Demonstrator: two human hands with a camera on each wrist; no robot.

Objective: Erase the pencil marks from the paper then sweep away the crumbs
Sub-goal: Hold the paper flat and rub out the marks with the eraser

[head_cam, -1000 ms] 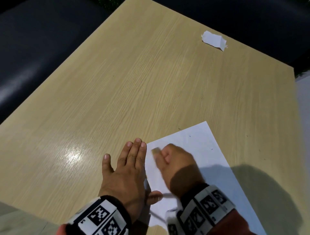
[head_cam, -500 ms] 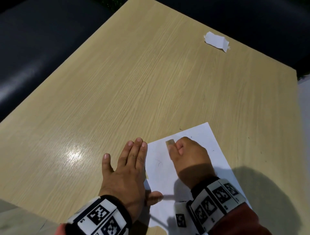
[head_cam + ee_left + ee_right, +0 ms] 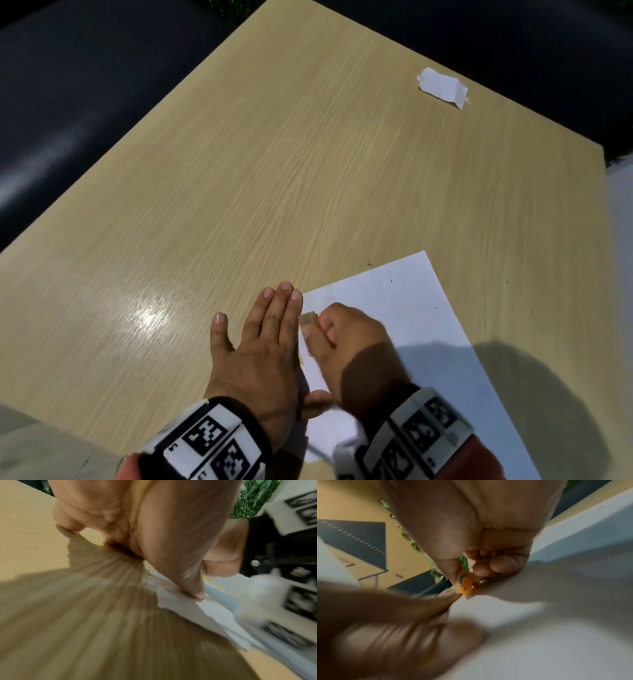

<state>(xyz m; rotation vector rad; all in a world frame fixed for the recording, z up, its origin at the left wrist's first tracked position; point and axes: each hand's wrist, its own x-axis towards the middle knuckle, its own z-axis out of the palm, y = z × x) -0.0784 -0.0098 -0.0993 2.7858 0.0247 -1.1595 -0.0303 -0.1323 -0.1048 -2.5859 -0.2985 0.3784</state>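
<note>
The worktop [image 3: 308,171] carries a white paper [image 3: 404,301] at its near right corner. The left hand [image 3: 263,346] lies flat, fingers [image 3: 286,308] straight and together on the wood just beside the paper's left edge, thumb pressing the sheet near its lower edge. The right hand [image 3: 346,342] rests on the paper, its fingers [image 3: 501,563] curled, pinching a small orange eraser [image 3: 465,584] against the sheet near the left edge. A torn paper scrap [image 3: 442,87] lies well apart at the far side.
</note>
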